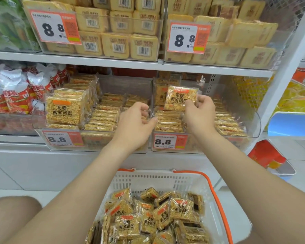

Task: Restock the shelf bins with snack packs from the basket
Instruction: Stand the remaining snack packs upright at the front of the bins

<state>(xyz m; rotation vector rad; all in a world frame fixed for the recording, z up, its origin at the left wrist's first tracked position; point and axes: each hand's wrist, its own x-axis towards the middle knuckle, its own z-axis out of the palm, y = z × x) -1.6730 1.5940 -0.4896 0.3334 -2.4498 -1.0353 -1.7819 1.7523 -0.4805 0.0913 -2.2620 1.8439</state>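
Several white shelves (113, 62) are spread across the upper frame. Two clear bins, left bin (130, 87) and right bin (253, 124), are partly stocked at mid frame. A basket (148, 182) of snack packs (128, 226) is kept below, likely for short reaches. The left hand (136, 124) is curled at the shared wall; whether anything is gripped cannot be told. One pack (180, 98) is pinched upright by the right hand (199, 111) over the right bin, seemingly for slotting in.

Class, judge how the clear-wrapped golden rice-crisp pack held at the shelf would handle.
Probably stiff: the clear-wrapped golden rice-crisp pack stands flat, pinched at one edge by the right hand. Puffed grains suggest light, brittle. Glossy film may slip.
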